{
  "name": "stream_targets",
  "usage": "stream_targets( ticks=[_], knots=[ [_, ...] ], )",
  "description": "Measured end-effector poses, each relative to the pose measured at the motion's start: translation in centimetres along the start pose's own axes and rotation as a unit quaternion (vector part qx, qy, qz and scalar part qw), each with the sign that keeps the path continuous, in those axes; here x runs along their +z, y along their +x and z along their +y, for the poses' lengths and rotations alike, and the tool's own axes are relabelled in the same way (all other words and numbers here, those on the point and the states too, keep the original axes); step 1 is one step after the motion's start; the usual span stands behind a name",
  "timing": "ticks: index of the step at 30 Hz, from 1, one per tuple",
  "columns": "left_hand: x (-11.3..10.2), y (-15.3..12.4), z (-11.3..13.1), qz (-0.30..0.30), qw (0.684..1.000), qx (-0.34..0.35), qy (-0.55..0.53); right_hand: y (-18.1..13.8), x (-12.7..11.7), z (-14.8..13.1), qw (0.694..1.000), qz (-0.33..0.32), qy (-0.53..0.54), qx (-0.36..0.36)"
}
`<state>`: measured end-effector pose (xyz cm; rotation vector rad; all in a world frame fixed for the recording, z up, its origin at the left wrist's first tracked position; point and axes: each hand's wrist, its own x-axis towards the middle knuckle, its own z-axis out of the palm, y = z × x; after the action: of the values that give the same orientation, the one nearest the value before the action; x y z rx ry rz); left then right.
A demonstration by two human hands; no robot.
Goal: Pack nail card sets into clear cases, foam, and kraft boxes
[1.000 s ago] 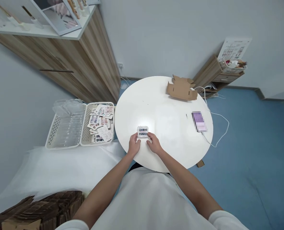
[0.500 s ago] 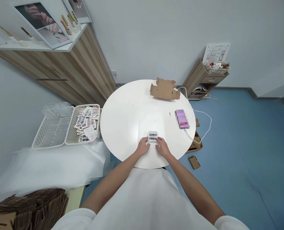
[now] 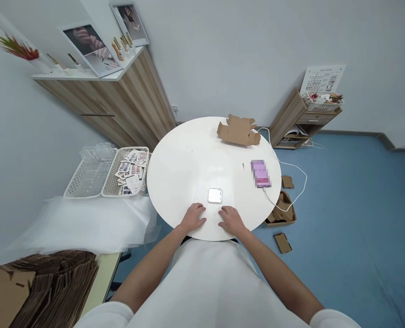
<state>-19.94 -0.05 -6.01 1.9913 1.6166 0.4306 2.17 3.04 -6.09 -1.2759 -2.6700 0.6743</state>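
A small clear plastic case (image 3: pixel 215 195) lies flat on the white round table (image 3: pixel 175 159), its top bright with glare that mostly hides what is inside. My left hand (image 3: pixel 193 217) rests on the tabletop to the left and nearer to me, fingers apart and holding nothing. On the other side, my right hand (image 3: pixel 232 219) lies on the table just below and right of the case, open with its thumb spread. Neither hand touches the case.
An unfolded cardboard box (image 3: pixel 238 130) lies at the table's back edge. A purple pixelated device (image 3: pixel 260 173) with a white cable is on the right. Leftward stand a basket of printed cards (image 3: pixel 108 184) and a basket of clear plastic shells (image 3: pixel 71 184).
Both hands have let go of the case and drawn back toward me, spreading apart. The case stays on the table, and the view has shifted slightly.
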Motion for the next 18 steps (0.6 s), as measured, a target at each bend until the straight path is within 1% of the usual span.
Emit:
stream_targets(
  ticks=[5, 10, 12, 15, 18],
  knots=[
    [0.4, -0.5, 0.3, 0.003, 0.999, -0.009, 0.041, 0.6, 0.6, -0.1, 0.997, -0.004, -0.08, -0.008],
    [0.1, -0.2, 0.6, -0.017, 0.997, 0.001, 0.079, 1.6, 0.6, 0.3, 0.993, -0.017, -0.118, -0.009],
    [-0.1, 0.0, 0.8, -0.02, 0.994, 0.005, 0.109, 1.9, 0.4, 0.3, 0.993, -0.02, -0.119, 0.0],
    [-0.4, 0.2, 1.1, -0.027, 0.986, 0.02, 0.161, 2.1, -0.3, 0.1, 0.995, -0.026, -0.091, 0.013],
    [-0.4, 0.2, 1.1, -0.047, 0.978, 0.029, 0.201, 1.3, -1.0, -0.2, 0.998, -0.033, -0.049, 0.008]
  ],
)
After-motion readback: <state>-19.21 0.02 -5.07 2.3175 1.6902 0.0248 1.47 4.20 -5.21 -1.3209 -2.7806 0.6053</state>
